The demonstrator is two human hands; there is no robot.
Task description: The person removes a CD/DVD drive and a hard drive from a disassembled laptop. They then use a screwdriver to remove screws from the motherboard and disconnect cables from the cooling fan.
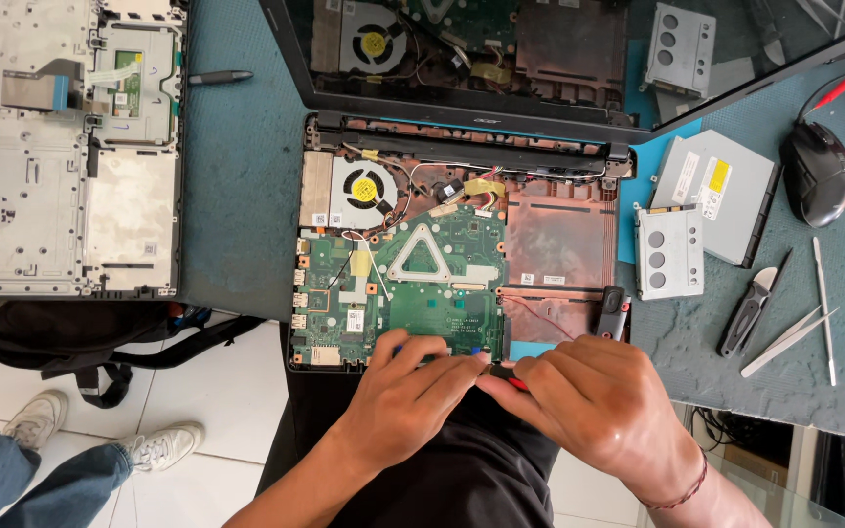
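Left hand [405,383]: fingers curled and pressed down on the near edge of the green motherboard [398,293], fingertips meeting those of the other hand. What lies under them is covered; small blue bits show between the fingers.

Right hand [589,396]: fingers closed together at the same spot, a sliver of red showing beneath them; whether they pinch a tool cannot be told. A thin dark cord circles the wrist.

Motherboard: flat, green, studded with small parts, a pale triangular frame at its centre. It sits in the open laptop base [559,244], a shallow black tray with a coppery lining on its right half.

Also in the base: round cooling fan [361,189] with yellow hub, ribbed metal fins beside it, loose thin wires.

Screen lid [540,59]: upright, glossy, mirroring the inside of the base.

On the textured teal mat [237,176]: grey optical drive [716,191], perforated metal bracket [669,252], folding knife [747,313], pale tweezers [789,337], black mouse [817,174], a pen [217,76].

Left: upturned silvery keyboard cover [51,156], cut off by the frame edge.

Below: black bag [70,337] on white tiles; another person's sneakers [100,435] and jeans, partly out of view.
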